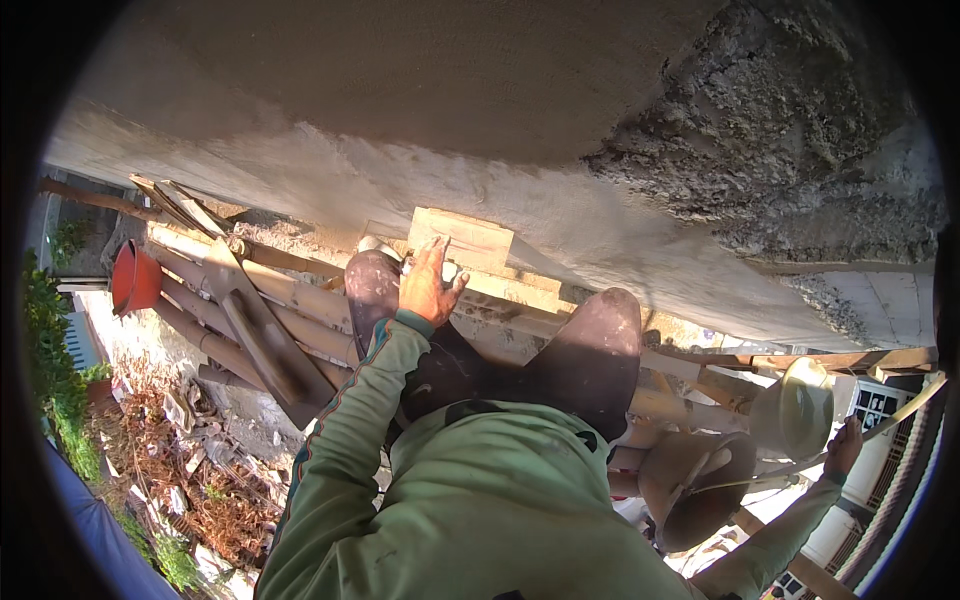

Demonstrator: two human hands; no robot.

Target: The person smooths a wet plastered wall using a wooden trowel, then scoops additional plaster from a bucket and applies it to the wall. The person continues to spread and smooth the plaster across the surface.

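My left hand is by my left knee, fingers apart, over a small pale object I cannot make out, near a pale board at the wall's foot. At the far right my right hand has its fingers closed round a long thin pale stick, beside a pale bucket and a darker bucket with something pale in it. I sit or crouch above a platform of bamboo poles. A long grey plank lies across the poles at my left.
A wall rises in front, partly smooth, with rough grey patches at right. A red bucket sits at the poles' left. Below are rubble, dry branches, green plants and a blue sheet. Timber runs along the right.
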